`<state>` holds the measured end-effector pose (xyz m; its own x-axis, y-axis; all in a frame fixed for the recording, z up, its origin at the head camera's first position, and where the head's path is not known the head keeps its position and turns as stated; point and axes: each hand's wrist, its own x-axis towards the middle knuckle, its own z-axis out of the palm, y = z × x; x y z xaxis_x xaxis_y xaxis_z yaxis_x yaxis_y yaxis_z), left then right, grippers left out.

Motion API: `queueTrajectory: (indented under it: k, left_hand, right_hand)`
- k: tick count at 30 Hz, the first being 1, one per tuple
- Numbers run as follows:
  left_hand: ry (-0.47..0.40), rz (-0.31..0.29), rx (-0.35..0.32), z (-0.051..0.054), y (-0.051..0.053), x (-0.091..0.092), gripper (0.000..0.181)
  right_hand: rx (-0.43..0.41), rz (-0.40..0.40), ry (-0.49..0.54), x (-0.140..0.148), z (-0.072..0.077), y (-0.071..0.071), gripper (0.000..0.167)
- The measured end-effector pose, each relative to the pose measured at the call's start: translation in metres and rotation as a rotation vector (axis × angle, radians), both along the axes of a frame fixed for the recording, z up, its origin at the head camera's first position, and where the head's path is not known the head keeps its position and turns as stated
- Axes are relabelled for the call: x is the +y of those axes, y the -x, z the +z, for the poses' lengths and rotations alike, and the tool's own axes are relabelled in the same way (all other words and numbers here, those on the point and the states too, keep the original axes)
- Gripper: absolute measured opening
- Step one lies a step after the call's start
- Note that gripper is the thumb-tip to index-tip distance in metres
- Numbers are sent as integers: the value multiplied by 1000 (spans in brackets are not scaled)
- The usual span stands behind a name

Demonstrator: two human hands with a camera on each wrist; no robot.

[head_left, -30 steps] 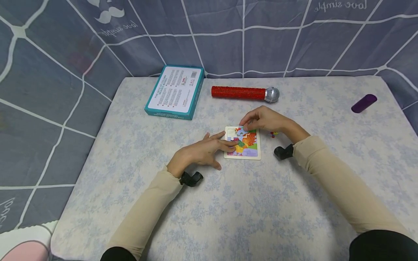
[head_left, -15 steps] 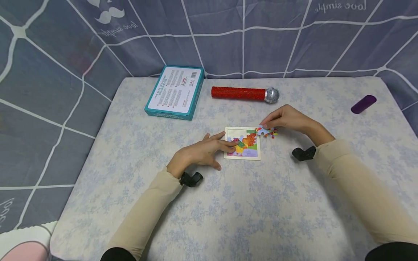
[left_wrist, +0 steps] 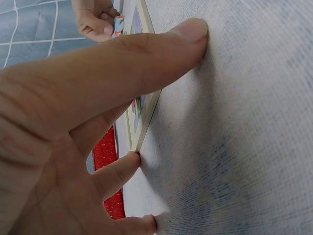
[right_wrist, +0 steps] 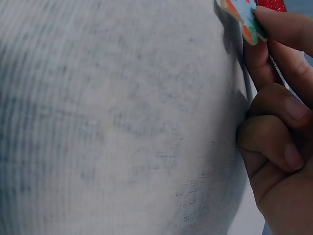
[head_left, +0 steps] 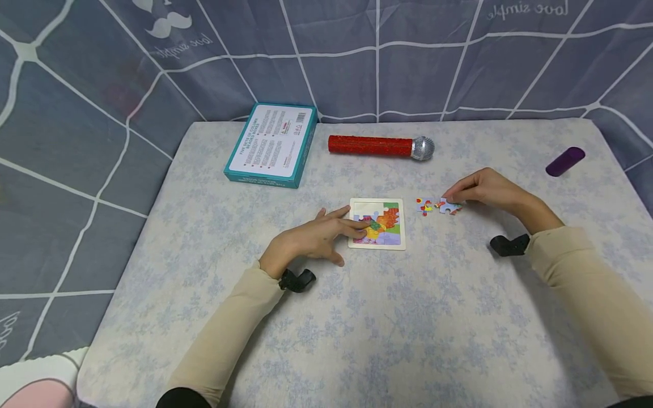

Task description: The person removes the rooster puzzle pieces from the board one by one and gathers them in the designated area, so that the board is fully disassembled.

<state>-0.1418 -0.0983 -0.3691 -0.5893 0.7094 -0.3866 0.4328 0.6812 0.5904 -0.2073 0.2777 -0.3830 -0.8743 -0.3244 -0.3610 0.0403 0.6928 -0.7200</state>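
A small jigsaw puzzle board (head_left: 402, 226) with a pale frame lies mid-table; colourful pieces fill much of it, while its upper left shows bare pale backing. My left hand (head_left: 312, 238) rests on its left side with spread, fairly straight fingers. In the left wrist view a fingertip (left_wrist: 132, 157) touches the frame's edge. To the right of the board, my right hand (head_left: 495, 191) pinches a blue jigsaw piece (head_left: 449, 208) with red and green marks between thumb and forefinger. In the right wrist view that piece (right_wrist: 247, 18) is tilted, and the other fingers are curled.
Between the board and my right hand lies another jigsaw piece (head_left: 423, 205). A red glittery toy microphone (head_left: 372, 145) lies behind the board. Farther left is a teal box (head_left: 272, 141) with a white printed back. A purple cylinder (head_left: 565, 161) lies at the far right.
My right hand has moved right, away from the board, carrying the blue jigsaw piece from its upper part past the other loose piece. The left hand has stayed on the board.
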Motion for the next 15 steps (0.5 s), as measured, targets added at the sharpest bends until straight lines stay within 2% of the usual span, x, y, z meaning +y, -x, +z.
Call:
queueTrajectory:
  k: [15]
  left_hand:
    - [1, 8, -1, -2, 1, 0, 75]
  right_hand:
    - [89, 7, -58, -2, -5, 0, 21]
